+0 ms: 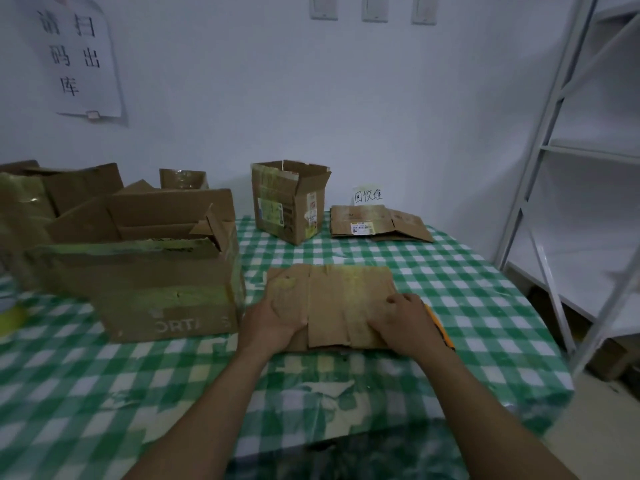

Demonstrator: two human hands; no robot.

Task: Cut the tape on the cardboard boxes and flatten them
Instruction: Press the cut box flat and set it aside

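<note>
A flattened cardboard box (346, 299) with yellowish tape lies on the green checked tablecloth (467, 289) in front of me. My left hand (273, 320) grips its left near part, fingers tucked under a flap. My right hand (405, 320) holds its right near edge, with curled fingers on top. An orange utility knife (441, 329) lies along the outer side of my right hand, partly hidden by it. A large open box (145, 271) stands just left of the flat piece. Farther back, a small open box (291, 202) stands upright.
A flattened box (377, 223) lies at the back right by a handwritten paper label (367, 195). More open boxes (52, 192) crowd the back left. A white metal shelf rack (568, 168) stands to the right of the table. A paper notice (74, 53) hangs on the wall.
</note>
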